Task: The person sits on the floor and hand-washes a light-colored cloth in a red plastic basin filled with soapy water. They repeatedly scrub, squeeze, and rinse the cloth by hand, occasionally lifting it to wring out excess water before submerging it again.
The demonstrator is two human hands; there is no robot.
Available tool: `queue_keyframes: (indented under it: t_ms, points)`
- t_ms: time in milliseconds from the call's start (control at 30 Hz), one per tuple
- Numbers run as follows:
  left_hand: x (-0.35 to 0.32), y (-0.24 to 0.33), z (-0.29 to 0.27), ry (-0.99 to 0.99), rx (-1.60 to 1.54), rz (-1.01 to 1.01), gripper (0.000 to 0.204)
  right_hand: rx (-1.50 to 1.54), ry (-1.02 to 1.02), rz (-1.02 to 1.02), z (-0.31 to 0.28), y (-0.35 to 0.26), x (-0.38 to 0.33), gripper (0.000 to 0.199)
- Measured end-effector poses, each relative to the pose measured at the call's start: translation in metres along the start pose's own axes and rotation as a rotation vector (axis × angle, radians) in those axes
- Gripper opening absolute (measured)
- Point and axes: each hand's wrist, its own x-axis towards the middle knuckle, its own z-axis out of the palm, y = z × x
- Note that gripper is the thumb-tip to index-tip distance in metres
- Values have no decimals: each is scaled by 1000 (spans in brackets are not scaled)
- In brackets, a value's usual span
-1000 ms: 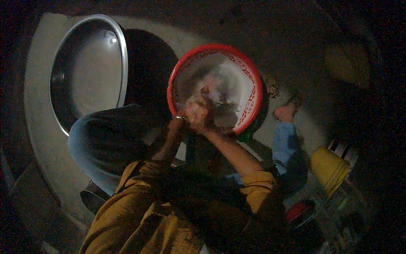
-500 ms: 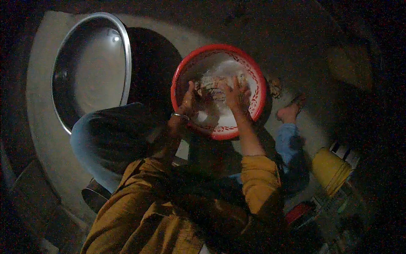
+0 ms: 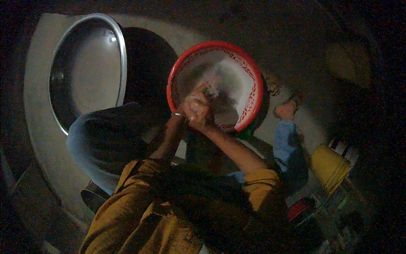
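A white enamel basin with a red rim (image 3: 259, 82) and a red pattern inside stands before me, holding cloudy liquid and a blurred pale clump (image 3: 215, 81). Over its lower left part my two hands come together. My left hand (image 3: 190, 99), with a bangle at the wrist, is closed against my right hand (image 3: 201, 116). My right hand has its fingers curled in at the left one. Whatever lies between the palms is hidden by the fingers and the dim light.
A large metal basin (image 3: 124, 63) with a pale inside stands at the left, beside my bent knee (image 3: 84, 131). At the lower right are a yellow container (image 3: 327, 167), a red item (image 3: 301, 209) and a rack. My bare foot (image 3: 286, 110) rests right of the enamel basin.
My right hand has moved left from the basin's right side to meet my left hand. Both hands, spread apart over the clump before, are now closed together at the lower left.
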Motion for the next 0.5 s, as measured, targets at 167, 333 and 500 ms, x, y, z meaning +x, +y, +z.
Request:
queue_keyframes:
  t_ms: [167,333,500]
  points:
    - [51,46,62,-93,-464,-120,59,-579,56,-17,-40,97,37,40]
    - [91,41,69,-30,-393,-99,51,-1370,-98,-208,-126,108,58,51]
    - [81,24,39,32,-469,-280,51,-1269,-41,86,-115,41,41,57]
